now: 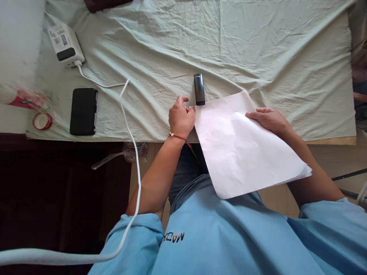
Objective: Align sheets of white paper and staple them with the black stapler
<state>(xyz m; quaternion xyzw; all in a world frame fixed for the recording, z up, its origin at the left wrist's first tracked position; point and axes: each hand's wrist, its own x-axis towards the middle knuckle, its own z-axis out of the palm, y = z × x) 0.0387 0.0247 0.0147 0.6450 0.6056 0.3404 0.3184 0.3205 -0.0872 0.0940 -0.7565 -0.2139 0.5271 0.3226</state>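
A small stack of white paper sheets (241, 152) is tilted over the table's front edge and my lap. My right hand (266, 119) pinches its far right side between thumb and fingers. At the far left corner, my left hand (182, 116) is closed with bent fingers against the paper's edge; the exact grip is partly hidden. Just beyond that corner lies a slim black stapler (199, 89) on the cloth, close to the fingers of my left hand.
A pale green wrinkled cloth (258, 46) covers the table. To the left are a black rectangular case (83, 111), a red tape roll (42, 121) and a white box-shaped device (65, 44). Its white cable (134, 145) runs past my left arm.
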